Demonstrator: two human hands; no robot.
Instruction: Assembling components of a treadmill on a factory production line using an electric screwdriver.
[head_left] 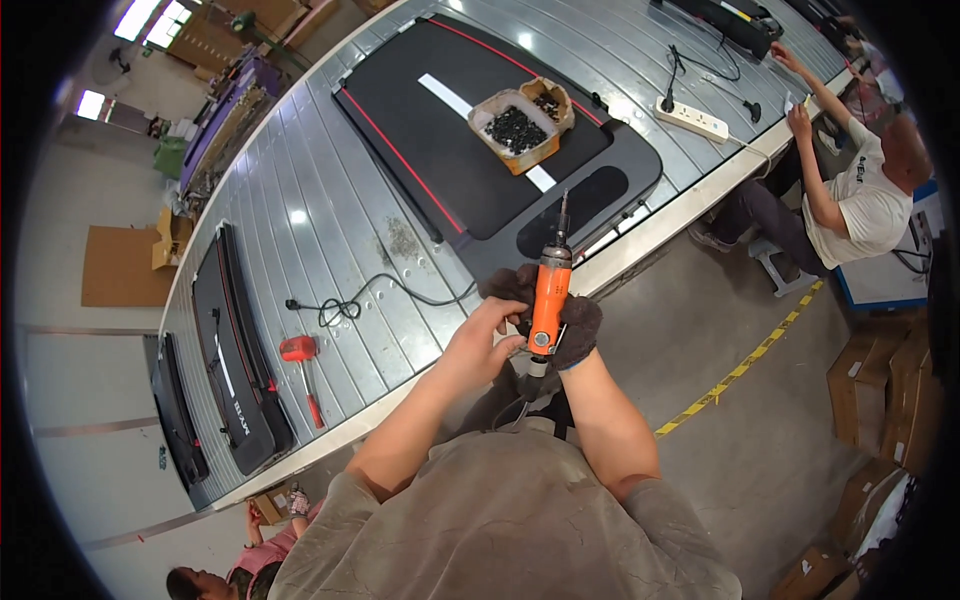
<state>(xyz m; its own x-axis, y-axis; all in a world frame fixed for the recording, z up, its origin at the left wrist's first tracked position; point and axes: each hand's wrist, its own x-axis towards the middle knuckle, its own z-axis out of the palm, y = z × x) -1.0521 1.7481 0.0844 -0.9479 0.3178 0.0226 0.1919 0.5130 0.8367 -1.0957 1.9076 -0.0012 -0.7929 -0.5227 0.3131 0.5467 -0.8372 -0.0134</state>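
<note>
My right hand (577, 335), in a dark glove, is closed around an orange power screwdriver (552, 290), its bit pointing away from me and its cord hanging below. My bare left hand (480, 338) is beside the tool, fingers bent against a dark glove (505, 285); part of that grip is hidden. Just beyond lies a black treadmill deck (440, 110) with red edge lines, flat on the metal-topped table (350, 240). On the deck stands a cut-open container (540, 157) of small dark screws, with a smaller one (560, 105) against it.
Left on the table are a red mallet (299, 349), a black cable (400, 285) and more black decks (235, 350). A white power strip (692, 119) lies at right, near a seated co-worker (860, 195). Another person (240, 570) is at lower left. Cardboard boxes (880, 385) stand at right.
</note>
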